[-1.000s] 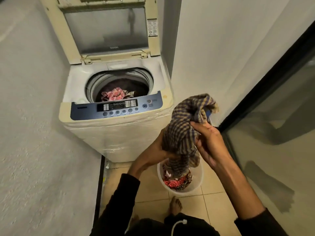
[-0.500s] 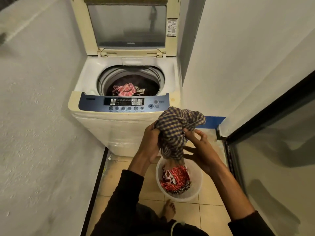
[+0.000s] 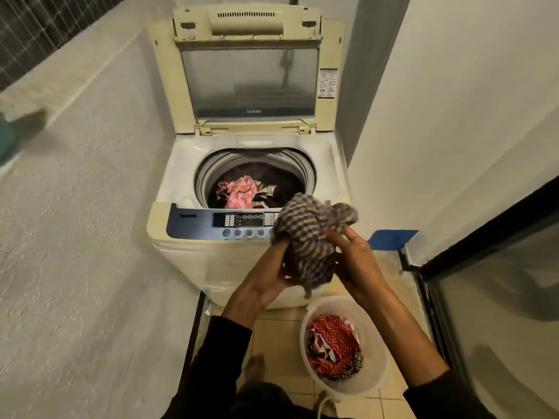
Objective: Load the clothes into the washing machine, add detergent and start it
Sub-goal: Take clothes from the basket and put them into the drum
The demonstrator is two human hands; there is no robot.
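Two hands share one load: my left hand and right hand curl their fingers round the bunched blue-and-tan checked cloth, held before the cream top-loading washing machine's front edge. Loading step; next, I judge, lift it over the open drum.

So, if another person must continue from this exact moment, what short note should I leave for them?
Left hand and right hand: both grip the bunched checked cloth, held in the air in front of the control panel.
Washing machine: lid up, drum already holds a pink garment and darker clothes.
White bucket on the floor: a red patterned cloth remains inside.
Left to do: drop in the checked cloth, then the bucket's contents, add detergent, start. No detergent is in view.
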